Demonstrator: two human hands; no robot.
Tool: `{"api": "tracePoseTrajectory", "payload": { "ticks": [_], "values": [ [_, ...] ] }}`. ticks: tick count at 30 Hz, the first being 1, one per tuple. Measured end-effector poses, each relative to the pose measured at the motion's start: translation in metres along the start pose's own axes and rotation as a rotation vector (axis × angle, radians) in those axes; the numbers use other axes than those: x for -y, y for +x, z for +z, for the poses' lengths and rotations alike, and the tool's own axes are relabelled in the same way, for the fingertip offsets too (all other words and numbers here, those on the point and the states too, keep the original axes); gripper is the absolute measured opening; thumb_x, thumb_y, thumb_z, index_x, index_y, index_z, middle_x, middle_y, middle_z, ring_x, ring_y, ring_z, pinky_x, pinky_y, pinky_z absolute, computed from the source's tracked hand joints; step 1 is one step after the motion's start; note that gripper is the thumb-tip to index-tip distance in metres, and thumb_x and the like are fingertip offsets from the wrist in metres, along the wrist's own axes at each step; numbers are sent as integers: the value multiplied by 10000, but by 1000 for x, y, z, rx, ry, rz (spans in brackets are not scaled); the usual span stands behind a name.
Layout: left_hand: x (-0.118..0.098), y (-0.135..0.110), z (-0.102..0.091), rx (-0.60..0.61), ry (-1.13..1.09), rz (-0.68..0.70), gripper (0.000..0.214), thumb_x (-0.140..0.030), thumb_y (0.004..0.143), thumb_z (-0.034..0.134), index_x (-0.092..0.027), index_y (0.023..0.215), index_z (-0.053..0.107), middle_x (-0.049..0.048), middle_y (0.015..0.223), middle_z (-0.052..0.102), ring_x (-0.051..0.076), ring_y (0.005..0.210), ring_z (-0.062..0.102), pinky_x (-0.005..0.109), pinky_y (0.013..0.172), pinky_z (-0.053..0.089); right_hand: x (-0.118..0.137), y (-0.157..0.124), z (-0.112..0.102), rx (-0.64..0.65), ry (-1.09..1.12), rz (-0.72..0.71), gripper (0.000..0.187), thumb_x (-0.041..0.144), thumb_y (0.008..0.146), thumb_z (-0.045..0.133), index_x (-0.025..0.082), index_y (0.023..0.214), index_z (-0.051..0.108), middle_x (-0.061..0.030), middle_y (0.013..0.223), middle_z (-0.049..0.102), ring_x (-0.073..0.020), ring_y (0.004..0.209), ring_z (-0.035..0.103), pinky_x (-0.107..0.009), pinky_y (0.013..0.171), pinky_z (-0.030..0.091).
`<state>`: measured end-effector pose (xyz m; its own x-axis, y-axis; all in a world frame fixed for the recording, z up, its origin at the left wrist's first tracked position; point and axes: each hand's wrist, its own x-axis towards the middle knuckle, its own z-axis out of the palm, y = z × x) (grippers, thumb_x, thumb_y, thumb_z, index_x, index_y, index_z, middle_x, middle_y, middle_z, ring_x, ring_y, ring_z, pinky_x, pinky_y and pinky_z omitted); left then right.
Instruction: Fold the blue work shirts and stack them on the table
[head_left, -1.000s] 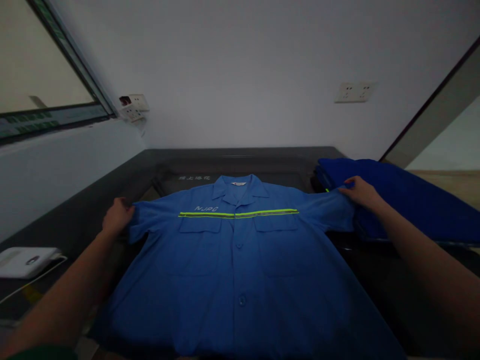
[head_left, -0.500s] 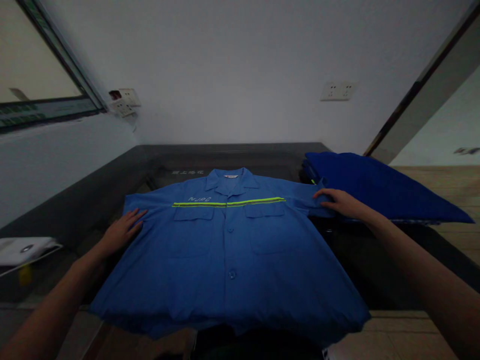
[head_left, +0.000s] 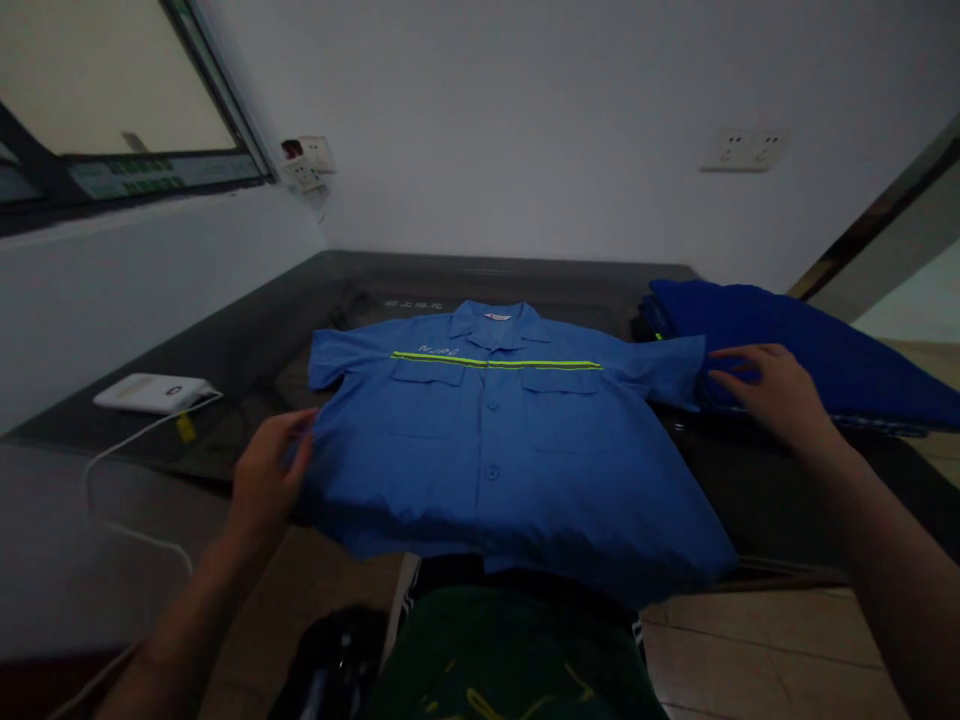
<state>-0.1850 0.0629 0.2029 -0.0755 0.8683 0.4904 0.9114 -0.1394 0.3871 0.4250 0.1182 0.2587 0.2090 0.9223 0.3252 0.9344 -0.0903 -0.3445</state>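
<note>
A blue short-sleeved work shirt (head_left: 442,460) lies spread front side up, collar away from me, with a yellow-green stripe across the chest and its hem hanging over the near edge of the dark table (head_left: 600,275). My left hand (head_left: 266,475) is at the shirt's left side below the sleeve, thumb and fingers closed around the fabric edge. Just off the end of the right sleeve, my right hand (head_left: 780,395) hovers with its fingers apart, holding nothing.
Folded darker blue cloth (head_left: 772,340) lies on the table's right. A white power bank (head_left: 154,393) with a white cable (head_left: 142,435) sits at the left. Wall sockets (head_left: 746,150) are behind, and a dark bag-like item (head_left: 334,660) is on the floor.
My left hand has moved from the left sleeve down to the shirt's side. My right hand has let go of the right sleeve, which now lies flatter. The view has shifted.
</note>
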Motion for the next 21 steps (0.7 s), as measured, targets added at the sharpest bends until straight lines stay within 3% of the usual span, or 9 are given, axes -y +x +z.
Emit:
{"api": "tracePoseTrajectory", "payload": {
  "ticks": [2,6,7,9,10,14,17,21],
  "values": [
    [-2,-44,0,-39,-41,-154,300,-474,878,391,-295,1053,556,38,1011,617,254,960,616,409,918,511,3,-47,-14,141,216,41,278,591,795,466,375,872,625,-85,932,634,-322,890,619,-536,880,493],
    [21,-112,24,-168,-223,-508,346,-543,845,400,-274,1010,542,67,1013,603,276,1012,597,448,936,494,-28,-161,-19,882,522,160,315,673,685,529,392,691,671,-114,734,651,-284,621,635,-490,563,554],
    [28,-123,34,-192,-290,-551,370,-557,825,426,-257,1008,541,80,1022,601,283,1027,592,455,940,489,-39,-187,-12,964,564,231,319,658,663,555,376,729,689,-120,740,664,-271,578,635,-459,503,549],
    [38,-135,56,-218,-423,-588,444,-586,768,501,-219,1014,543,102,1049,608,294,1045,591,456,939,487,-59,-228,13,836,560,413,393,631,691,533,309,832,708,-119,794,700,-260,578,659,-423,505,565],
    [41,-138,66,-221,-476,-597,488,-597,737,540,-203,1025,545,110,1069,614,296,1053,592,450,940,486,-64,-242,29,755,546,459,417,613,663,570,279,872,708,-125,878,719,-282,688,692,-410,557,586],
    [41,-141,91,-217,-536,-679,580,-607,652,647,-187,1045,573,110,1115,641,296,1088,590,422,965,468,-57,-263,88,557,622,411,564,549,572,664,217,1028,665,-119,1116,702,-317,1050,652,-393,868,568],
    [38,-143,92,-152,-521,-726,550,-634,649,632,-173,949,619,112,1033,673,309,1046,607,418,947,474,-43,-262,113,520,667,442,595,570,664,593,187,1117,630,-122,1141,694,-306,1079,642,-423,984,494],
    [34,-147,78,-100,-529,-774,644,-744,639,537,-145,852,641,107,876,686,307,890,641,420,837,521,-37,-258,123,471,640,513,599,576,635,628,167,1072,663,-134,1183,674,-339,1179,572,-454,1065,405]
  ]
}}
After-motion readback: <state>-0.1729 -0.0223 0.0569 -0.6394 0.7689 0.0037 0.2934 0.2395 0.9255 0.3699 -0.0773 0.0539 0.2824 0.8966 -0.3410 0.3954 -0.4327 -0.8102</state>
